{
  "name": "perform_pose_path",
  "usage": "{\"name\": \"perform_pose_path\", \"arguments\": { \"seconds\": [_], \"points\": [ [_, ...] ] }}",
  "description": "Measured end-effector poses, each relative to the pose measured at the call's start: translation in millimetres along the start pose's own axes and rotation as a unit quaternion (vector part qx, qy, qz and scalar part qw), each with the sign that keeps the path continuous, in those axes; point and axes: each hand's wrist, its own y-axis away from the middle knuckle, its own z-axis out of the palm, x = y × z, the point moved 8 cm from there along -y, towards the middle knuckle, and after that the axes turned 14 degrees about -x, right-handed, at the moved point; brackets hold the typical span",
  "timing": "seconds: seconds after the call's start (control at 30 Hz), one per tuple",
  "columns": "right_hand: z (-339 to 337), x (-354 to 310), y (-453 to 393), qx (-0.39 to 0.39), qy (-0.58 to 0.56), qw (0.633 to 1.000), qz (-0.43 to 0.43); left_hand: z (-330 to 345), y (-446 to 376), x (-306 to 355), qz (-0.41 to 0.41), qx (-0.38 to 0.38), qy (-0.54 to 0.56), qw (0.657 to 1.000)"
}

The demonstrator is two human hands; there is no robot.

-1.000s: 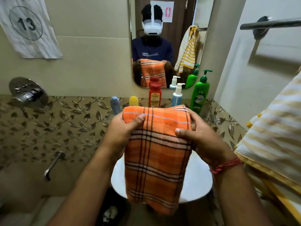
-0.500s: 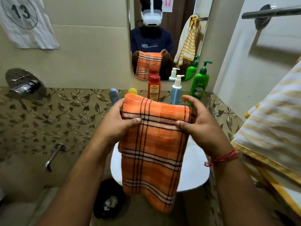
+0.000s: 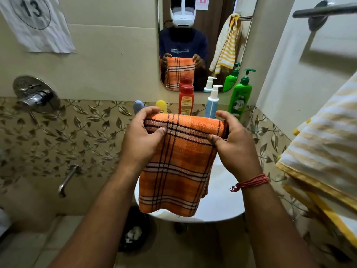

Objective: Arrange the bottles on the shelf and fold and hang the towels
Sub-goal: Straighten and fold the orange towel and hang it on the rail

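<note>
Both hands pinch the top fold of the orange checked towel [image 3: 179, 161], the left hand [image 3: 143, 138] at one end and the right hand [image 3: 233, 144] at the other, thumbs in front and fingers behind, so it hangs flat above the basin [image 3: 222, 207], probably to square the fold before hanging. The bottles [image 3: 212, 103] stand in a row against the wall below the mirror [image 3: 216, 35], out of the way. The rail [image 3: 324, 10] up on the right looks bare, a likely place for it.

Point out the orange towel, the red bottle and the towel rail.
orange towel [image 3: 174, 171]: head view, middle of the hanging cloth.
red bottle [image 3: 186, 102]: head view, label on its body.
towel rail [image 3: 324, 10]: head view, on the metal bar.
</note>
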Motion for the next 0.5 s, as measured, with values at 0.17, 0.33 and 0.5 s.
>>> {"name": "perform_pose_path", "arguments": {
  "seconds": [0.17, 0.33, 0.5],
  "points": [
    [4.1, -4.1, 2.6, -0.021, -0.033, 0.999, -0.027, -10.6, 3.6, 1.1, 0.045, 0.049, -0.003, 0.998],
    [4.8, -12.2, -2.6, -0.006, 0.039, 0.998, -0.05, -19.5, -1.2, 0.2, 0.074, 0.054, -0.012, 0.996],
    [0.0, -28.8, -3.0, 0.084, 0.182, 0.978, -0.057, -24.8, -16.4, 8.7, 0.118, 0.016, -0.1, 0.988]
  ]
}}
